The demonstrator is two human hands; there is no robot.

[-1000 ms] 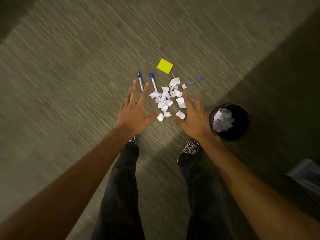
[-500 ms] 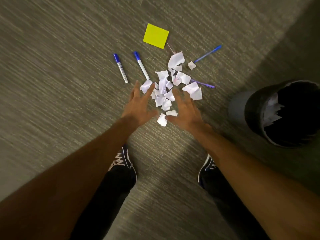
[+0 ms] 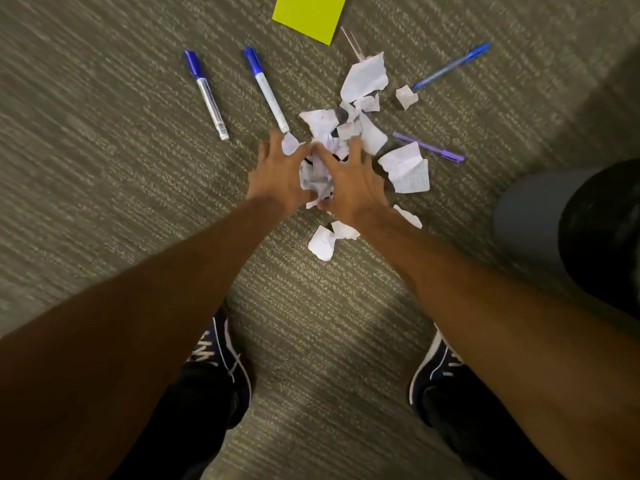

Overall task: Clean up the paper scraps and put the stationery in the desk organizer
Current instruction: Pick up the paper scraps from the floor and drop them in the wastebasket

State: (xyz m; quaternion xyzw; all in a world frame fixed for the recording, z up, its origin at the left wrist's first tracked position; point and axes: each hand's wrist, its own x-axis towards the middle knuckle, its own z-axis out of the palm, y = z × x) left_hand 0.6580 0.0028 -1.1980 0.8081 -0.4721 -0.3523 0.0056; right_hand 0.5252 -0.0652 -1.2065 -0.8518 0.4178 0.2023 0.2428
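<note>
White paper scraps [image 3: 363, 81] lie scattered on the grey carpet [image 3: 104, 168]. My left hand [image 3: 275, 178] and my right hand [image 3: 353, 185] press together from both sides on a bunch of scraps [image 3: 317, 176], fingers curled around it. Loose scraps remain beyond my fingers, at the right [image 3: 407, 171] and near my right wrist [image 3: 323, 242]. Two blue-capped markers [image 3: 206, 93] [image 3: 266, 88] lie to the left of the pile. A blue pen [image 3: 450, 65] and a purple pen [image 3: 429, 147] lie to its right. A yellow sticky pad [image 3: 311, 13] sits at the top edge.
A dark waste bin [image 3: 540, 220] stands at the right edge, only partly in view. My two dark shoes [image 3: 221, 358] [image 3: 436, 368] stand on the carpet below the pile. No desk organizer is in view.
The camera has dropped closer to the floor. Both hands went from spread above the pile to closing together around a bunch of scraps.
</note>
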